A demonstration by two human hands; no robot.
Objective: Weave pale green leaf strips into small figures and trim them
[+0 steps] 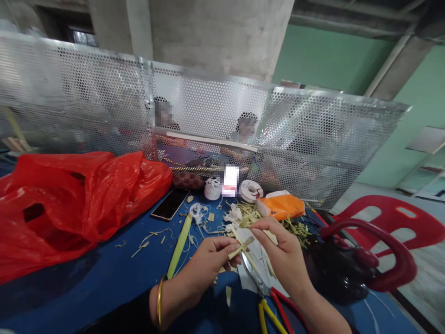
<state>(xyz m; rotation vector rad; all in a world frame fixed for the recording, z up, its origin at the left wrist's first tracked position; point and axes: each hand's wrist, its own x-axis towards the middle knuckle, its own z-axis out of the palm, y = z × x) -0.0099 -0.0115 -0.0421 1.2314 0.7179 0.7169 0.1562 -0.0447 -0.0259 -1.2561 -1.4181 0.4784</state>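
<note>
Pale yellow-green leaf strips (245, 245), crossed over one another, are between my two hands. My left hand (212, 257) pinches them between thumb and fingers from the left; a gold bangle is on its wrist. On the other side, my right hand (278, 248) has thumb and fingertips closed at the upper end of the strips. Just below lie scissors (255, 276) with red handles, beside yellow tool handles (269, 317) whose other end I cannot make out. White paper (249, 273) lies under them. A wider green leaf strip (180, 243) rests left of my left hand.
A red plastic bag (86, 195) covers the left, near a phone (171, 204). Thread spools (212, 188), a tape roll (251, 190), leaf scraps (252, 213) and an orange packet (283, 205) stand behind. A dark kettle (337, 269) is at right, before a perforated metal screen (208, 97).
</note>
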